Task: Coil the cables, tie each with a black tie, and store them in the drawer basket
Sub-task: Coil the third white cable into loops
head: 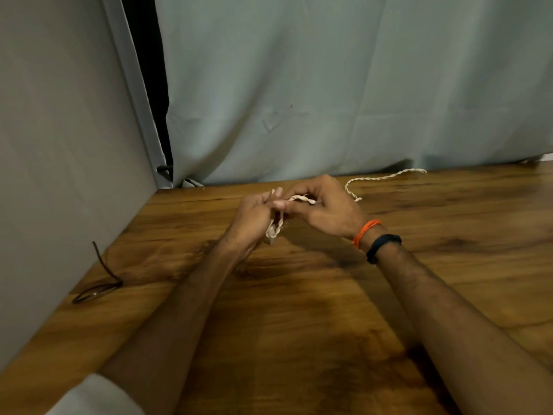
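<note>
Fingers of both my hands are curled round the pale twisted cable, working it just above the wooden table. With my left hand I grip the small bundle of loops already gathered; the loops hang down out of my palm, and one fingertip sticks up beside the strand. My right hand pinches the cable between thumb and fingers right next to the left hand, the two hands touching at the fingertips. From my right hand the loose length of cable runs away over the table toward the far right, curving and ending near the grey curtain. On my right wrist sit an orange thread band and a black wristband. Well apart on the left, close to the grey panel, a thin black tie lies on the table, bent into a loop with one end sticking up.
</note>
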